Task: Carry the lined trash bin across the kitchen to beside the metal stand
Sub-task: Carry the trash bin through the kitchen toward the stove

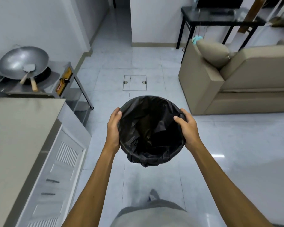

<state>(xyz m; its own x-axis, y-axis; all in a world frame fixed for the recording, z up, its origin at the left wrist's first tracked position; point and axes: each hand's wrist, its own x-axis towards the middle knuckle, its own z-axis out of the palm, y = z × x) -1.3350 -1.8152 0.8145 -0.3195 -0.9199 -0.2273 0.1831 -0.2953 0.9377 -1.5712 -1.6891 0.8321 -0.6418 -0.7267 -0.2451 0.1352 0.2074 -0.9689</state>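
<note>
I hold a round trash bin (152, 131) lined with a black plastic bag, lifted off the tiled floor in front of me. My left hand (113, 130) grips its left rim, thumb hooked over the edge. My right hand (188, 130) clasps the right rim the same way. The bin's opening faces up and looks empty inside. The metal stand (79, 89) is ahead to the left, against the wall, with a large steel wok (23, 63) and a spatula on top.
A grey counter with white louvred cabinet doors (23, 145) runs along my left. A beige sofa (236, 82) fills the right side. A black glass-topped table (220, 18) stands at the back right. A floor hatch (134, 82) lies in the tiles ahead.
</note>
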